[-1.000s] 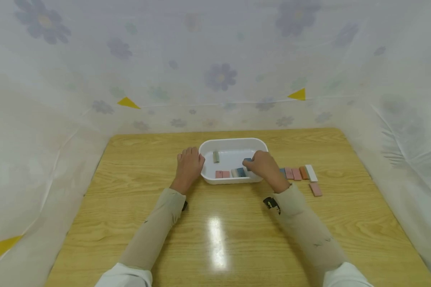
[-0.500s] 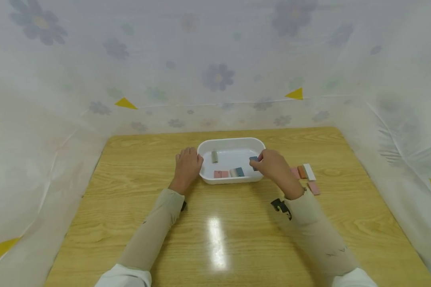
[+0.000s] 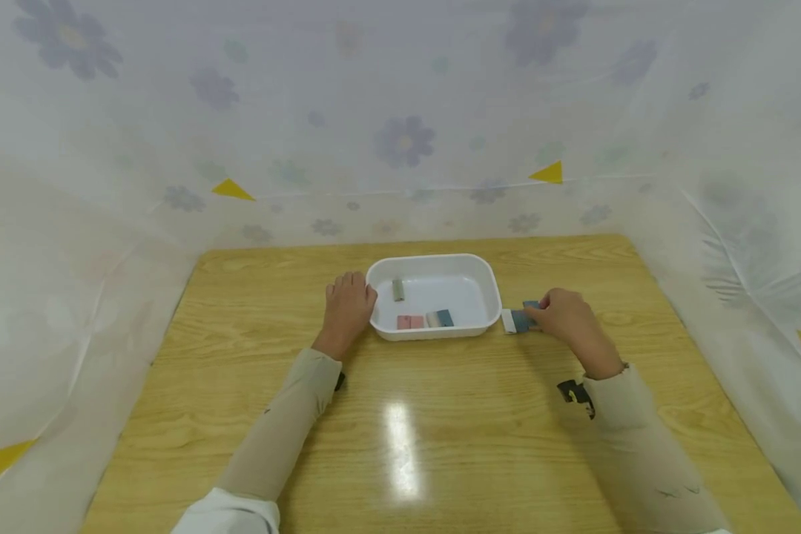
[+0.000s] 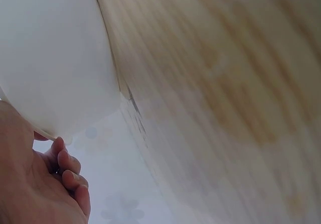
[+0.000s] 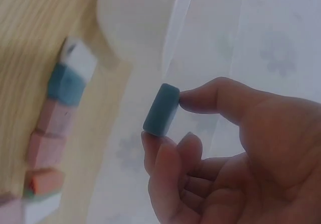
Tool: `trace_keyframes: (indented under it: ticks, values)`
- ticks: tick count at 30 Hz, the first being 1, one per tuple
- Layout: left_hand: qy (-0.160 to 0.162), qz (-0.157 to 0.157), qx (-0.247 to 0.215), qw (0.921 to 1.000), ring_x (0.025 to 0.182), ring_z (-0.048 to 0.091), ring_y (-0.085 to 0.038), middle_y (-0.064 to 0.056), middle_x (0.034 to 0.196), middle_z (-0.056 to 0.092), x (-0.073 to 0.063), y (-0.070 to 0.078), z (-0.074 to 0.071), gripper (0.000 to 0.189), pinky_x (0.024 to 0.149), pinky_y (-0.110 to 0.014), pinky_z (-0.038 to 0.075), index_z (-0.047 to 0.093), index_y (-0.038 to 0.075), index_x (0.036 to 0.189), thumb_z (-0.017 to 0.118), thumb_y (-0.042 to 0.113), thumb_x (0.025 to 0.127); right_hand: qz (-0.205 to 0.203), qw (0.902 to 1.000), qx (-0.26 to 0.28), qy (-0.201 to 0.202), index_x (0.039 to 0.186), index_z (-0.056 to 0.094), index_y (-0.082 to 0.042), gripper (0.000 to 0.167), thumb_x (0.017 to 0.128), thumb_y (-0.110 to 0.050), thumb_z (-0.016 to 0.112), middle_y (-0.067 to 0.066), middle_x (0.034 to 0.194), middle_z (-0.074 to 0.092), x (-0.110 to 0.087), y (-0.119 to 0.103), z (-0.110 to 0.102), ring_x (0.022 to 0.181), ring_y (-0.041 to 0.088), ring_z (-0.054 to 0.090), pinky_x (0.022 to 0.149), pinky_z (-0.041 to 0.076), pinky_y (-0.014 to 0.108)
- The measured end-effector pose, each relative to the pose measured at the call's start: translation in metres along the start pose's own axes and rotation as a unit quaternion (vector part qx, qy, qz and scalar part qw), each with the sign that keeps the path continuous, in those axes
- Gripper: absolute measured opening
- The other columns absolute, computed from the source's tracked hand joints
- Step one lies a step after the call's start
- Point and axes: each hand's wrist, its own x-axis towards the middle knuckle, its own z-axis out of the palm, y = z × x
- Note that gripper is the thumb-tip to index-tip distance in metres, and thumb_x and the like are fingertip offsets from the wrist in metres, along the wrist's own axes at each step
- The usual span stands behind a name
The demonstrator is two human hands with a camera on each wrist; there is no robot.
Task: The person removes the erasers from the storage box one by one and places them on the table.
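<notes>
A blue eraser (image 5: 161,109) is pinched between the thumb and fingers of my right hand (image 3: 570,322), held above a row of erasers to the right of the white tray (image 3: 440,293). My left hand (image 3: 347,311) grips the tray's left rim; the left wrist view shows its thumb and curled fingers (image 4: 70,166) at the rim. Inside the tray lie a grey-green eraser (image 3: 398,290), a pink pair (image 3: 410,322) and a white-and-blue piece (image 3: 440,318). A white eraser (image 5: 77,58) and another blue eraser (image 5: 66,83) form the row's tray-side end.
Farther along the row are pink erasers (image 5: 46,149), an orange eraser (image 5: 46,182) and another white one (image 5: 42,208); my right hand hides most of these in the head view. The wooden table (image 3: 274,415) is bordered by a flower-printed curtain (image 3: 407,200).
My right hand has lifted the blue eraser out of the tray and carried it right, over the row. The left hand stays on the tray rim.
</notes>
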Motion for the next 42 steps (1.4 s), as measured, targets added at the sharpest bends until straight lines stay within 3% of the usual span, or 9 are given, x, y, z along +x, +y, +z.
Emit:
trace_keyframes:
  ticks: [5, 8, 12, 14, 20, 29, 42]
  values:
    - [-0.006, -0.001, 0.0, 1.0, 0.08, 0.043, -0.027, -0.009, 0.086, 0.049, 0.0, 0.001, -0.003, 0.023, 0.073, -0.04, 0.031, 0.049, 0.004, 0.09, 0.04, 0.025, 0.094, 0.01, 0.9999, 0.002, 0.008, 0.097, 0.054, 0.006, 0.041, 0.091, -0.034, 0.053, 0.016, 0.084, 0.055, -0.008, 0.024, -0.006, 0.063, 0.021, 0.048, 0.059, 0.041, 0.034]
    - [-0.007, -0.002, 0.001, 1.0, 0.081, 0.044, -0.027, -0.01, 0.088, 0.049, 0.0, 0.002, -0.004, 0.024, 0.073, -0.04, 0.031, 0.049, 0.004, 0.092, 0.039, 0.025, 0.094, 0.015, 0.9999, -0.001, 0.009, 0.078, 0.05, 0.0, 0.038, 0.092, -0.035, 0.051, 0.006, 0.065, 0.044, -0.01, 0.032, -0.009, 0.053, 0.016, 0.037, 0.053, 0.036, 0.033]
    - [-0.007, -0.003, 0.002, 1.0, 0.082, 0.044, -0.027, -0.01, 0.088, 0.05, 0.0, 0.002, -0.005, 0.024, 0.073, -0.041, 0.031, 0.05, 0.003, 0.092, 0.039, 0.025, 0.094, 0.007, 0.9996, -0.025, 0.012, 0.059, 0.037, -0.012, 0.044, 0.093, -0.037, 0.049, -0.004, 0.052, 0.026, -0.009, 0.045, -0.006, 0.047, 0.011, 0.025, 0.047, 0.028, 0.03]
    - [-0.009, -0.004, 0.002, 0.9999, 0.082, 0.044, -0.027, -0.01, 0.088, 0.05, 0.0, 0.002, -0.005, 0.024, 0.074, -0.041, 0.031, 0.05, 0.004, 0.092, 0.039, 0.025, 0.094, 0.003, 0.9993, -0.037, 0.006, 0.055, 0.037, -0.013, 0.047, 0.093, -0.038, 0.048, -0.005, 0.049, 0.027, -0.008, 0.051, -0.003, 0.045, 0.01, 0.026, 0.046, 0.029, 0.028]
    - [-0.011, -0.004, -0.002, 0.9999, 0.081, 0.044, -0.027, -0.009, 0.087, 0.049, 0.001, 0.002, -0.004, 0.025, 0.073, -0.04, 0.031, 0.05, 0.004, 0.091, 0.038, 0.026, 0.094, 0.016, 0.9995, -0.025, -0.008, 0.054, 0.045, -0.009, 0.043, 0.091, -0.032, 0.051, 0.0, 0.05, 0.043, -0.006, 0.066, 0.009, 0.044, 0.013, 0.038, 0.044, 0.034, 0.028]
    - [-0.013, -0.004, -0.004, 0.9999, 0.081, 0.044, -0.027, -0.009, 0.086, 0.049, 0.0, 0.003, -0.004, 0.022, 0.072, -0.04, 0.03, 0.049, 0.005, 0.09, 0.041, 0.025, 0.094, -0.013, 0.9993, -0.013, 0.033, 0.045, 0.035, -0.015, 0.047, 0.086, -0.022, 0.057, -0.008, 0.043, 0.026, -0.004, 0.077, 0.027, 0.04, 0.007, 0.024, 0.041, 0.025, 0.024]
    - [-0.009, -0.005, -0.005, 0.9999, 0.08, 0.044, -0.026, -0.009, 0.086, 0.049, 0.001, 0.002, -0.002, 0.022, 0.071, -0.04, 0.031, 0.049, 0.005, 0.088, 0.041, 0.025, 0.093, -0.007, 0.9963, -0.029, 0.081, 0.051, 0.032, -0.013, 0.042, 0.083, -0.017, 0.058, -0.004, 0.049, 0.026, -0.008, 0.07, 0.039, 0.043, 0.011, 0.026, 0.04, 0.027, 0.026]
